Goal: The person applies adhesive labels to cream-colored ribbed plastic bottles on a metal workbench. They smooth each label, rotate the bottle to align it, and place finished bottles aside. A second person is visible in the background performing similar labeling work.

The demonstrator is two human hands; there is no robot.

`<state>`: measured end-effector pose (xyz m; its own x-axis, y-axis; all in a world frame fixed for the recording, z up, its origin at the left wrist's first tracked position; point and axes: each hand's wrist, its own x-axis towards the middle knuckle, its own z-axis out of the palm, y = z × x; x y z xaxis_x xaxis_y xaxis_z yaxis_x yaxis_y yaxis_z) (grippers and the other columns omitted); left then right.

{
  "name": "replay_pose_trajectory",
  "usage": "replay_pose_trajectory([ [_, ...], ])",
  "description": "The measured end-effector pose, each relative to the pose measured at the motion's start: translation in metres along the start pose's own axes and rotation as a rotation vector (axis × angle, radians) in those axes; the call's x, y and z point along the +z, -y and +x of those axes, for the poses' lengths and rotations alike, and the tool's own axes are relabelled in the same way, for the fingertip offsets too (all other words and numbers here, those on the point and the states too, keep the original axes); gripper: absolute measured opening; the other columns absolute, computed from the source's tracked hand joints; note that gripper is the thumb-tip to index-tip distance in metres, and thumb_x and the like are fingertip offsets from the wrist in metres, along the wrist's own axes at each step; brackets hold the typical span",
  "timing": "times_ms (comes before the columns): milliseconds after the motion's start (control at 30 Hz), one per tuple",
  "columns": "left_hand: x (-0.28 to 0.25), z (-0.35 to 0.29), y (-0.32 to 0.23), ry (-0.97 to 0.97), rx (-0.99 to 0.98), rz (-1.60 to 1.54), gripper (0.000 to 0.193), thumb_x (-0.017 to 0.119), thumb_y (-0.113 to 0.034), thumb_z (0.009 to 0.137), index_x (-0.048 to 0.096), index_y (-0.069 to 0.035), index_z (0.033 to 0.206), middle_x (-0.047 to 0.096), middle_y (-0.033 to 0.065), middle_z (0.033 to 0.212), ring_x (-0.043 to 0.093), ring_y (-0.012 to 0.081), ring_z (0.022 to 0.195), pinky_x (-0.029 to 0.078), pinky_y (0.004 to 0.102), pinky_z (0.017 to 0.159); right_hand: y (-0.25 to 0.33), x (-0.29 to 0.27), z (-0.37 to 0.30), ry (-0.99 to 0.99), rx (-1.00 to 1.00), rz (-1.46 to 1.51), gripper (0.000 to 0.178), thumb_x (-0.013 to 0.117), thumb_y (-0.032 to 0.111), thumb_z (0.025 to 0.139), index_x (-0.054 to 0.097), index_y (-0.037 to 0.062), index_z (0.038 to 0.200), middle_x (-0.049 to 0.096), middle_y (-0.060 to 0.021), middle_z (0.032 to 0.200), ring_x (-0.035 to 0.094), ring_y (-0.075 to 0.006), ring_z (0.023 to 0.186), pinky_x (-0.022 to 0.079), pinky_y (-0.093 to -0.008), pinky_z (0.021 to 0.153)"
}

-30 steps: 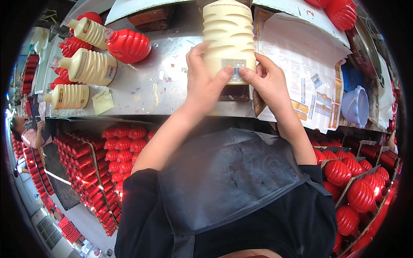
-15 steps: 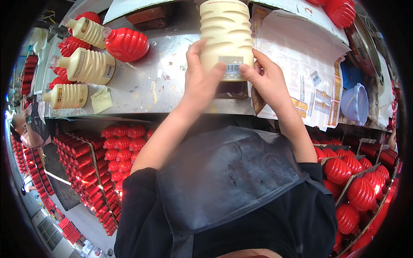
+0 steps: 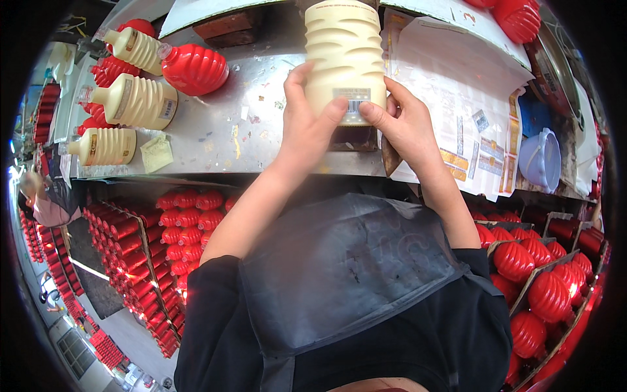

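A cream ribbed bottle [image 3: 343, 55] lies in front of me at the bench's top middle, base toward me, its far end cut off by the picture's edge. My left hand [image 3: 305, 121] curls around its left side and my right hand [image 3: 408, 124] grips its right side. Both thumbs press on a barcode label [image 3: 353, 93] near the base, covering part of it. Under the bottle's near end shows a dark block [image 3: 353, 136]. Right of the block, a sheet of stickers [image 3: 467, 140] is spread out, with silver and gold labels on it.
At the left stand cream bottles [image 3: 142, 102] and red ribbed bottles [image 3: 194, 68], beside a yellowish pad [image 3: 156, 153]. Bricks [image 3: 225, 29] lie at the back. A lilac bucket [image 3: 541, 160] is at the right. Red bottles [image 3: 513, 259] fill crates below the bench; another person [image 3: 52, 199] is far left.
My thumbs have moved slightly closer together on the label, the right one sliding left. The bottle stays in both hands. The person at far left has shifted a little.
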<state>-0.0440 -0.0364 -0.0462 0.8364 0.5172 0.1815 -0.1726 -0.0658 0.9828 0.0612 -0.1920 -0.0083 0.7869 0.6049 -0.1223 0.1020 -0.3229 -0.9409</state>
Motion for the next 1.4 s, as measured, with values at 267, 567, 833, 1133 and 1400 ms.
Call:
replay_pose_trajectory([
  [267, 0.0001, 0.0003, -0.0010, 0.007, 0.018, -0.004, 0.075, 0.070, -0.028, 0.098, 0.025, 0.003, 0.150, 0.046, 0.0242, 0.144, 0.054, 0.0283, 0.129, 0.046, 0.0408, 0.109, 0.0016, 0.0036, -0.0016, 0.003, -0.012, 0.038, 0.070, 0.083, 0.038, 0.088, 0.061, -0.0058, 0.138, 0.049, 0.0071, 0.077, 0.042, -0.0035, 0.071, 0.036, -0.0205, 0.062],
  [567, -0.0027, -0.0014, -0.0044, 0.052, -0.040, -0.047, 0.079, 0.072, -0.030, 0.099, 0.022, -0.004, 0.154, 0.040, 0.0194, 0.148, 0.046, 0.0257, 0.135, 0.039, 0.0397, 0.115, -0.0051, 0.0009, 0.0029, 0.008, -0.017, 0.062, 0.064, 0.079, 0.036, 0.092, 0.061, -0.0058, 0.137, 0.051, 0.0064, 0.077, 0.043, -0.0032, 0.070, 0.038, -0.0203, 0.062],
  [833, -0.0033, -0.0009, -0.0040, 0.079, -0.077, -0.021, 0.086, 0.075, -0.025, 0.096, 0.017, -0.006, 0.155, 0.037, 0.0176, 0.150, 0.044, 0.0249, 0.137, 0.039, 0.0394, 0.116, -0.0047, 0.0017, -0.0001, -0.012, -0.001, 0.023, 0.060, 0.078, 0.038, 0.088, 0.067, -0.0014, 0.132, 0.053, 0.0028, 0.070, 0.046, -0.0068, 0.064, 0.042, -0.0266, 0.061],
  [1133, -0.0007, -0.0013, -0.0054, 0.073, -0.086, -0.069, 0.086, 0.076, -0.023, 0.094, 0.017, -0.007, 0.155, 0.037, 0.0172, 0.148, 0.044, 0.0252, 0.137, 0.039, 0.0393, 0.116, -0.0021, 0.0028, 0.0017, -0.022, 0.001, 0.024, 0.059, 0.079, 0.037, 0.088, 0.067, -0.0013, 0.131, 0.050, 0.0041, 0.069, 0.043, -0.0062, 0.064, 0.040, -0.0259, 0.059],
  [1400, 0.0011, -0.0014, -0.0065, 0.056, -0.093, -0.033, 0.086, 0.077, -0.022, 0.092, 0.019, -0.007, 0.154, 0.038, 0.0177, 0.147, 0.045, 0.0253, 0.136, 0.041, 0.0395, 0.115, -0.0039, 0.0027, 0.0014, -0.020, 0.000, 0.042, 0.060, 0.078, 0.037, 0.089, 0.066, -0.0010, 0.134, 0.049, 0.0058, 0.070, 0.042, -0.0046, 0.065, 0.039, -0.0247, 0.059],
])
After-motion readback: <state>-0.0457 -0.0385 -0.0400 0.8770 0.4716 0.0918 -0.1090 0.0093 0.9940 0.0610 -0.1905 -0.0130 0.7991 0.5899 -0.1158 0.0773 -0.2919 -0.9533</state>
